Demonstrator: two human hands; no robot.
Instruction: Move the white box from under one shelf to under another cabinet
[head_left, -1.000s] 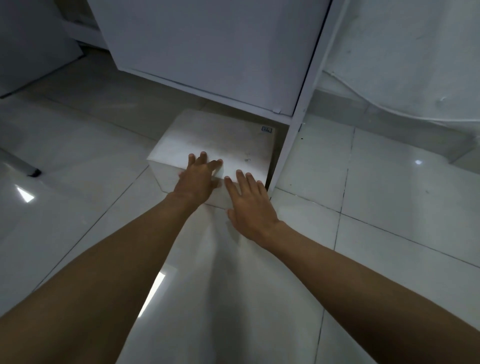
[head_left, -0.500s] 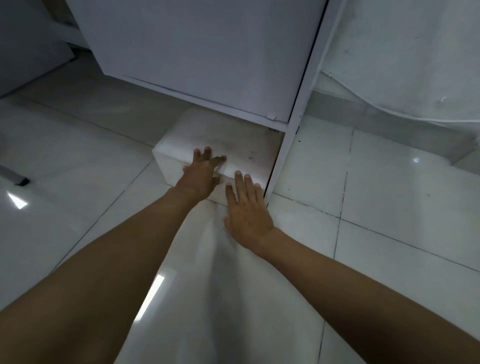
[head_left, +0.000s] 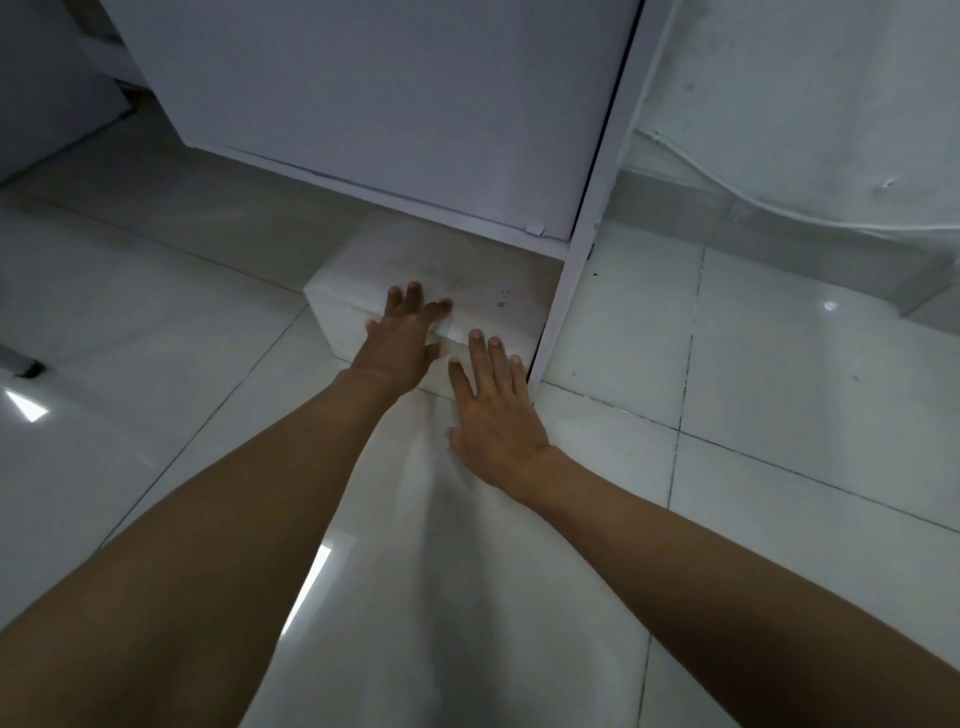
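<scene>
Hands, two, both flat and spread: left hand (head_left: 402, 340) on one white box (head_left: 457, 283), half under the cabinet (head_left: 395, 114); right hand (head_left: 493, 410) against its front. Cabinet's leg (head_left: 571, 291) flanks the box on the tiled floor (head_left: 779, 364).

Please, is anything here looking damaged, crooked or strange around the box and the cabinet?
Mostly no. The white box sits square on the floor, partly under the cabinet, both hands flat against it. Small oddities: faint brownish smudges on the box top, and a chipped spot on the cabinet's bottom edge near its leg.
</scene>
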